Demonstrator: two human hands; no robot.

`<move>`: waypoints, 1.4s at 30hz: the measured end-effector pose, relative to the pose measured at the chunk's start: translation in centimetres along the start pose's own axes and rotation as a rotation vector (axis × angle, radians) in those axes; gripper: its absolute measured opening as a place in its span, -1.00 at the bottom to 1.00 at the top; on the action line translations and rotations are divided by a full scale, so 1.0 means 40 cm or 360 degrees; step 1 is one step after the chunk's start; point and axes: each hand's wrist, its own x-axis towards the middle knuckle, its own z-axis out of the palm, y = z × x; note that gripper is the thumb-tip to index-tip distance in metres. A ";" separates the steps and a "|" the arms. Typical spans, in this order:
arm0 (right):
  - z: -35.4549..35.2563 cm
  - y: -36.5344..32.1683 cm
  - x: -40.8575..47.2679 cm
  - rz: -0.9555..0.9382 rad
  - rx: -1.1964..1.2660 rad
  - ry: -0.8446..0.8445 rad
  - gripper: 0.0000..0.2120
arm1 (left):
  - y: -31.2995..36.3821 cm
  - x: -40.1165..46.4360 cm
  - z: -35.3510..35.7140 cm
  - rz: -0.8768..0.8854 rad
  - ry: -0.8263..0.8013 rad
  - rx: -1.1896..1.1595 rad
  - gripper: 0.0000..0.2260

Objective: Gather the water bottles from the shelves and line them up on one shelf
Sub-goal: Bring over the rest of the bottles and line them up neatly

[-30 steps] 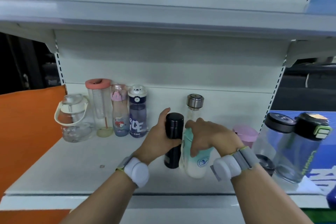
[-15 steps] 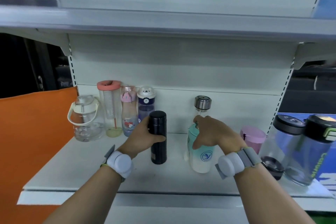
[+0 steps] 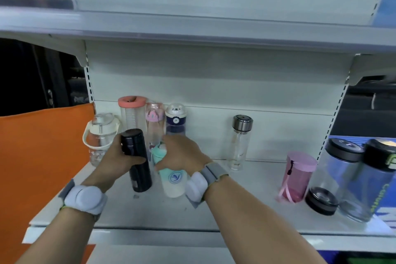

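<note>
My left hand [image 3: 120,159] grips a black flask [image 3: 137,162] standing on the white shelf [image 3: 246,206]. Beside it, my right hand [image 3: 182,154] holds a mint-and-white bottle [image 3: 172,180] by its top. Both stand in front of a row at the back left: a clear jug with a cream handle [image 3: 100,135], a tall clear bottle with a coral lid [image 3: 131,111], a pink-capped bottle [image 3: 154,122] and a bear-lidded navy bottle [image 3: 176,119]. A glass bottle with a steel cap [image 3: 240,143] stands alone at the back, centre right.
A pink tumbler [image 3: 296,176], a black lid [image 3: 321,200] and two large dark-capped bottles [image 3: 340,167] [image 3: 372,180] crowd the shelf's right end. An upper shelf [image 3: 192,30] overhangs. An orange panel [image 3: 42,156] borders the left side.
Both hands have carried the black flask and the mint bottle leftward along the shelf, toward the back-left row. The steel-capped glass bottle now stands uncovered on its own.
</note>
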 end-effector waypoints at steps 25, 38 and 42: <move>0.036 -0.049 0.072 -0.0140 -0.0030 0.0008 -0.23 | 0.015 0.020 -0.073 -0.0166 -0.0049 0.0015 -0.41; -0.003 -0.056 0.050 -0.0106 0.0010 -0.0017 -0.13 | 0.089 -0.003 -0.052 -0.0002 0.0118 -0.0071 -0.44; -0.065 -0.047 0.026 -0.0038 0.0121 0.0242 -0.15 | 0.160 -0.020 -0.005 0.0480 0.0633 0.0236 -0.53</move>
